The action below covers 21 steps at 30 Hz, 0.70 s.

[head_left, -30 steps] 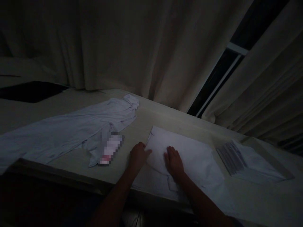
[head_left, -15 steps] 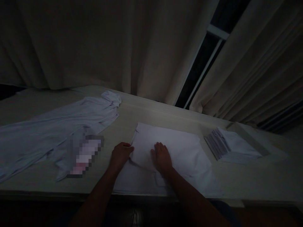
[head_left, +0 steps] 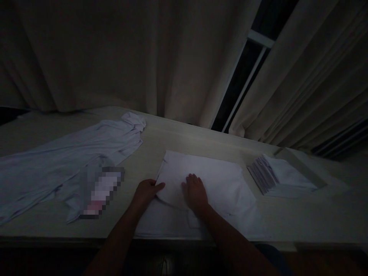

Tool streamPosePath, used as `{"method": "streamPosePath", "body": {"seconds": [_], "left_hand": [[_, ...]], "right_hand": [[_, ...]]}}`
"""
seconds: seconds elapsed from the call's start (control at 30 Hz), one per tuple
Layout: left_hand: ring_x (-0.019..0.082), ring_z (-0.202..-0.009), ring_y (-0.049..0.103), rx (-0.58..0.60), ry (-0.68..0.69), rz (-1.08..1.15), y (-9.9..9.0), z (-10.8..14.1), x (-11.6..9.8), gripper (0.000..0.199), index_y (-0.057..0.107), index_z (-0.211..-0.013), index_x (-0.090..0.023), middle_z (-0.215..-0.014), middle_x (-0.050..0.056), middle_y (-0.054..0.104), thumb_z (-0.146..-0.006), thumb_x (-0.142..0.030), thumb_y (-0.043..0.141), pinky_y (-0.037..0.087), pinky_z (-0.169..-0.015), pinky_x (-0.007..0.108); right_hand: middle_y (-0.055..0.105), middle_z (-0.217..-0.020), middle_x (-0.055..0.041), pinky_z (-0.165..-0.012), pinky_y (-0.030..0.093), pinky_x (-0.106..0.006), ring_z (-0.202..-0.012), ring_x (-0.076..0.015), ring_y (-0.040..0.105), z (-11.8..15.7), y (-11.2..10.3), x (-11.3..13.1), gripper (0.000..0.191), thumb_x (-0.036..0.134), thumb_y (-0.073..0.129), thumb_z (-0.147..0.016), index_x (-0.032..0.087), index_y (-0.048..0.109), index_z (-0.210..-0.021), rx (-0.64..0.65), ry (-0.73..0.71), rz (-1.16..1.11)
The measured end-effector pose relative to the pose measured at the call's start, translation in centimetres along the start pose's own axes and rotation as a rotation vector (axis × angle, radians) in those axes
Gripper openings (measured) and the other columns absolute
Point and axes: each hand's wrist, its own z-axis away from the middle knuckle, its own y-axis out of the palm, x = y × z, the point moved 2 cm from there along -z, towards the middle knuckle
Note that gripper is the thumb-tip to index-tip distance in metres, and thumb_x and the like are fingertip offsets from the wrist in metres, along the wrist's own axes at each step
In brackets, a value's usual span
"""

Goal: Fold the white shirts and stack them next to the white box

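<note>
A partly folded white cloth lies on the table in front of me, one layer doubled over another. At its left edge my left hand is closed, with the thumb on top of the fabric and the other fingers around or under the edge. My right hand rests flat on the middle of the cloth, palm down, its fingers stretched out. Below the hands, the folded-over edge shows as a dark line, partly covered by the right wrist.
A long heap of rumpled white fabric covers the table's left side, with a pixelated patch over its near end. To the right stands a stack of folded white cloths. Beige curtains hang behind the pale table.
My left thumb has shifted slightly over the cloth's left edge. My right hand stays pressed in nearly the same spot. The view has moved very slightly.
</note>
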Motion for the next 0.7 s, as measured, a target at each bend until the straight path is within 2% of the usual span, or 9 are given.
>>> {"method": "streamPosePath", "body": {"seconds": [0.1,0.2,0.33,0.47,0.57,0.7], "left_hand": [[0.021,-0.057,0.061,-0.011,0.009,-0.045,-0.3,0.0,0.0,0.031,0.066,-0.062,-0.016,-0.055,0.007,0.064,-0.061,-0.047,0.069,0.043,-0.054,0.031],[0.02,-0.054,0.059,-0.002,0.011,-0.034,-0.2,0.0,0.1,0.032,0.062,-0.055,-0.017,-0.048,0.005,0.058,-0.063,-0.047,0.067,0.041,-0.053,0.031],[0.019,-0.06,0.062,0.062,-0.013,0.098,0.7,0.3,0.3,0.034,0.064,-0.069,-0.014,-0.062,0.007,0.065,-0.071,-0.047,0.059,0.046,-0.055,0.03],[0.02,-0.081,0.068,0.173,-0.018,0.256,1.3,0.4,0.4,0.034,0.065,-0.088,-0.013,-0.085,0.011,0.072,-0.076,-0.043,0.054,0.053,-0.068,0.031],[0.022,-0.085,0.068,0.209,-0.017,0.287,1.2,0.4,0.2,0.029,0.066,-0.087,-0.015,-0.083,0.011,0.072,-0.077,-0.039,0.054,0.055,-0.071,0.034],[0.025,-0.083,0.068,0.152,-0.019,0.227,1.0,0.5,-0.2,0.022,0.068,-0.084,-0.018,-0.075,0.01,0.072,-0.078,-0.035,0.055,0.055,-0.069,0.038]], "right_hand": [[0.048,-0.14,-0.0136,-0.113,0.023,-0.046,-0.135,-0.0235,0.035,0.0,0.0,0.0,0.048,0.043,0.026,-0.1,0.015,0.05,-0.131,-0.007,-0.006,0.005],[0.049,-0.139,-0.0132,-0.112,0.023,-0.046,-0.134,-0.0234,0.036,0.0,-0.1,0.1,0.047,0.043,0.026,-0.1,0.016,0.05,-0.13,-0.009,-0.014,0.009],[0.048,-0.14,-0.0144,-0.113,0.022,-0.046,-0.135,-0.0233,0.035,0.0,-0.1,0.2,0.047,0.042,0.027,-0.1,0.014,0.049,-0.131,-0.003,-0.008,0.016],[0.047,-0.141,-0.0146,-0.113,0.021,-0.046,-0.136,-0.0237,0.034,0.0,0.2,0.2,0.047,0.042,0.028,-0.1,0.014,0.049,-0.132,0.001,0.0,0.023],[0.047,-0.141,-0.0139,-0.113,0.022,-0.047,-0.136,-0.024,0.034,0.1,0.2,0.2,0.046,0.042,0.028,-0.1,0.015,0.05,-0.131,-0.006,-0.001,0.023],[0.046,-0.142,-0.014,-0.113,0.022,-0.048,-0.136,-0.0248,0.033,0.2,0.1,0.0,0.047,0.042,0.029,-0.1,0.016,0.048,-0.133,0.014,-0.008,0.018]]}}
